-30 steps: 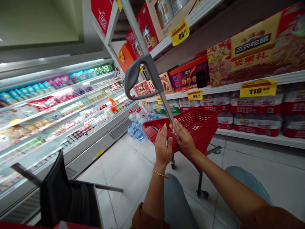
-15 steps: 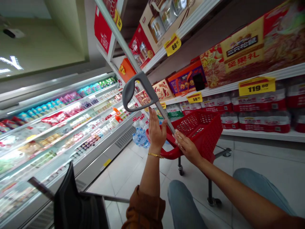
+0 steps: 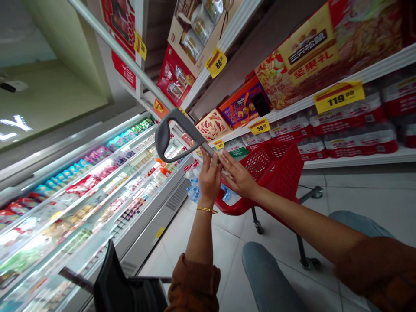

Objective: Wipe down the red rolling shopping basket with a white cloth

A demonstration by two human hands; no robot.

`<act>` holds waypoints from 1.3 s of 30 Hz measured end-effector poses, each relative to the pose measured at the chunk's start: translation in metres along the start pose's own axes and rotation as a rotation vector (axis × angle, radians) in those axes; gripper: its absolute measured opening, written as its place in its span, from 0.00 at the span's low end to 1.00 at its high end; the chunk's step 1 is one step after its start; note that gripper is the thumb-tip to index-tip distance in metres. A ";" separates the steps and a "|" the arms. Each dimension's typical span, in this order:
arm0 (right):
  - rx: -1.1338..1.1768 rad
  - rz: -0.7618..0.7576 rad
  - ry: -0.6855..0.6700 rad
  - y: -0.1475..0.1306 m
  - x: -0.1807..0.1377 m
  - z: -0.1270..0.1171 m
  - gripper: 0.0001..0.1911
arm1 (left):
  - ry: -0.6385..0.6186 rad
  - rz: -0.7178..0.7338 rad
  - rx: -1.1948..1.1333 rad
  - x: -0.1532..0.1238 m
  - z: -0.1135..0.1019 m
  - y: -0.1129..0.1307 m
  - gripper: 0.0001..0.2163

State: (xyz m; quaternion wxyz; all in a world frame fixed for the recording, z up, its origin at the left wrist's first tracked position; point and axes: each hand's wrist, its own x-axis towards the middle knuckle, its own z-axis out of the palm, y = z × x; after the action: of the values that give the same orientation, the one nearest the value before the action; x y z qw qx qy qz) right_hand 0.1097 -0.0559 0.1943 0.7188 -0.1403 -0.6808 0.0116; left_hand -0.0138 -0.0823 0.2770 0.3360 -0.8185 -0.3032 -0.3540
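Hands meet high in the aisle around a grey metal pole that slants from the upper left down toward the middle of the view. The left hand, a thin gold bracelet on its wrist, is closed around the pole just below a grey loop handle fixed to it. The right hand lies just beside the left, fingers stretched out flat against the lower end of the pole; its grip looks loose and open, though the fingertips are partly hidden behind the left hand, so whether they curl round the pole I cannot tell. Behind and below both hands stands a red shopping cart on small wheels, on a pale tiled floor. To the right run shelves with packs of bottled water below and boxed gift sets above, marked by yellow price tags. Along the left side stretches a lit open chiller filled with rows of coloured packets. The person's knees in blue jeans and brown sleeves show at the bottom edge, with a dark folded seat or frame at lower left.
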 end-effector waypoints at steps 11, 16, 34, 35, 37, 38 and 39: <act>-0.103 0.031 0.006 0.002 -0.027 0.011 0.36 | -0.160 0.136 0.306 0.005 -0.022 -0.001 0.30; -0.094 0.035 -0.033 0.006 -0.045 0.011 0.35 | -0.249 0.404 0.481 0.025 -0.050 -0.008 0.29; -0.121 0.098 -0.128 0.000 -0.097 -0.015 0.26 | -0.477 0.661 0.315 0.075 -0.059 -0.039 0.18; -0.125 0.088 -0.129 -0.002 -0.095 -0.016 0.27 | -0.495 0.652 0.307 0.076 -0.059 -0.039 0.18; -0.133 0.056 -0.111 -0.007 -0.083 -0.014 0.28 | -0.522 0.643 0.304 0.077 -0.059 -0.040 0.16; -0.136 0.037 -0.097 -0.009 -0.073 -0.012 0.29 | -0.530 0.640 0.304 0.078 -0.060 -0.040 0.16; -0.139 0.026 -0.090 -0.012 -0.062 -0.009 0.31 | -0.537 0.637 0.300 0.078 -0.060 -0.039 0.16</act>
State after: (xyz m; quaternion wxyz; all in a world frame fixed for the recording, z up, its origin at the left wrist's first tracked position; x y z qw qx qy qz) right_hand 0.1119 -0.0819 0.1362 0.6758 -0.1981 -0.7097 -0.0200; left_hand -0.0211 -0.0847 0.3823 0.4528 -0.8761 -0.1602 0.0403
